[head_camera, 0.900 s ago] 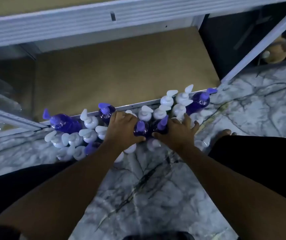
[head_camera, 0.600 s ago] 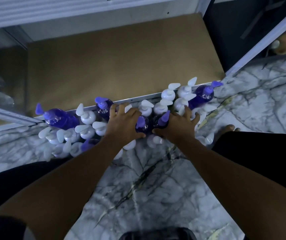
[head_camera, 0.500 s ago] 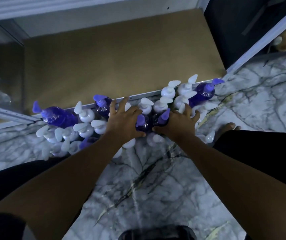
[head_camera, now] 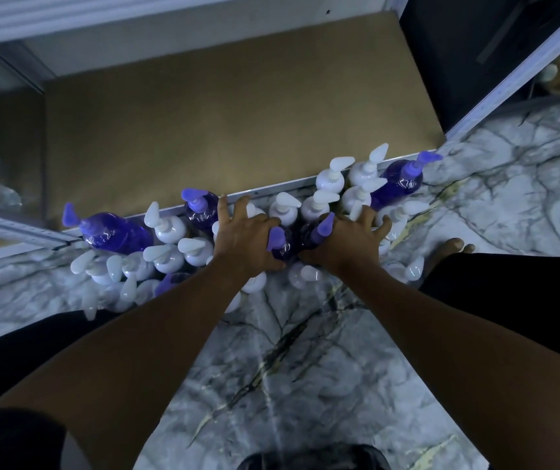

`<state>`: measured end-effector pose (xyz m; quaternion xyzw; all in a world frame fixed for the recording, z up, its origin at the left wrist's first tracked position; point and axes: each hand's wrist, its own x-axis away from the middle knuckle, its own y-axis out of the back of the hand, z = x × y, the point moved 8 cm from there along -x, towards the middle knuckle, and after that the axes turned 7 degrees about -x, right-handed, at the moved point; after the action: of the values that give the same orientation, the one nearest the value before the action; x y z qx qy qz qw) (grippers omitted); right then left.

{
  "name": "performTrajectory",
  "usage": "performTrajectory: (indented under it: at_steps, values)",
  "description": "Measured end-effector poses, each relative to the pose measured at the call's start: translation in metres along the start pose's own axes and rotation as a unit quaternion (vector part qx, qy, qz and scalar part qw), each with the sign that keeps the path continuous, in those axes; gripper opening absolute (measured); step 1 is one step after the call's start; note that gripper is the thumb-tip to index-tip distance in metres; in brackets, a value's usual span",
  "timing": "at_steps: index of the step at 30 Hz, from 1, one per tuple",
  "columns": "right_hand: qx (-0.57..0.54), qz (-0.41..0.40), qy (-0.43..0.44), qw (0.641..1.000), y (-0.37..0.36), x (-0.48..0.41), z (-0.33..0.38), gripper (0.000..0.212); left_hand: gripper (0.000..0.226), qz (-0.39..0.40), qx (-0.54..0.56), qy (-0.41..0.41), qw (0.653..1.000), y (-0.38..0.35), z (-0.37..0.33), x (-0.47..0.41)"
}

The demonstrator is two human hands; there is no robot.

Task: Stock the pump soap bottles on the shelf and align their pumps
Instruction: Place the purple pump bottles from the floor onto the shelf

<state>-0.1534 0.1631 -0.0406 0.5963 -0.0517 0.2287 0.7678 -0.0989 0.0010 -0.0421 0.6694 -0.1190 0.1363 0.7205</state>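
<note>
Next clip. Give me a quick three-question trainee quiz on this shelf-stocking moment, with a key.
1. True or false: bottles fill the brown shelf board to its back wall.
2. The bottles stand on: A) marble floor B) a cart C) a table.
3. Fill in: between the left hand and right hand stand two bottles with ___ pumps.
Key: 1 false; 2 A; 3 purple.

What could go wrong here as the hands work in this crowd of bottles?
Both the left hand and right hand grip the purple bottles amid tightly packed white bottles; lifting them may topple neighbours. Pumps point every way, so they could snag. The shelf edge right behind might catch a bottle's base.
</note>
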Motion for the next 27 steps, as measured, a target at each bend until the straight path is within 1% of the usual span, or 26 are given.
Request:
performTrajectory:
  at_steps: [4, 7, 10, 13, 16, 18, 19, 21, 23, 25, 27]
  values:
    - [0.000, -0.022, 0.020, 1.000, 0.007, 0.006, -0.001, 0.057, 0.066, -0.058, 0.003, -0.009, 0.998, 0.011, 0.000, 0.011]
    - [-0.011, -0.059, 0.046, 0.997, 0.019, 0.014, 0.001, 0.059, 0.066, -0.097, 0.012, -0.010, 0.995, 0.020, 0.002, 0.023]
    - [-0.019, -0.102, 0.064, 0.993, 0.033, 0.022, 0.006, 0.063, 0.062, -0.103, 0.015, -0.002, 0.995, 0.032, 0.005, 0.033]
    - [-0.016, -0.139, 0.085, 0.987, 0.047, 0.030, 0.011, 0.068, 0.048, -0.108, 0.041, 0.016, 0.993, 0.052, 0.007, 0.045]
    - [-0.043, -0.121, 0.084, 0.988, 0.065, 0.038, 0.016, 0.080, 0.044, -0.142, 0.056, 0.041, 0.987, 0.080, 0.011, 0.063]
    - [-0.089, -0.103, 0.085, 0.987, 0.083, 0.044, 0.019, 0.087, 0.048, -0.151, 0.096, 0.055, 0.982, 0.100, 0.016, 0.074]
    - [-0.124, -0.097, 0.091, 0.983, 0.094, 0.048, 0.021, 0.087, 0.052, -0.151, 0.116, 0.061, 0.980, 0.111, 0.018, 0.081]
    - [-0.201, -0.083, 0.098, 0.971, 0.119, 0.057, 0.026, 0.078, 0.057, -0.146, 0.151, 0.076, 0.975, 0.133, 0.026, 0.093]
    - [-0.241, -0.074, 0.098, 0.963, 0.145, 0.067, 0.031, 0.072, 0.056, -0.145, 0.205, 0.088, 0.964, 0.160, 0.035, 0.110]
    - [-0.258, -0.075, 0.113, 0.957, 0.173, 0.077, 0.037, 0.065, 0.046, -0.159, 0.302, 0.085, 0.936, 0.189, 0.042, 0.132]
    - [-0.286, -0.082, 0.131, 0.946, 0.205, 0.090, 0.045, 0.057, 0.033, -0.176, 0.381, 0.059, 0.906, 0.219, 0.048, 0.153]
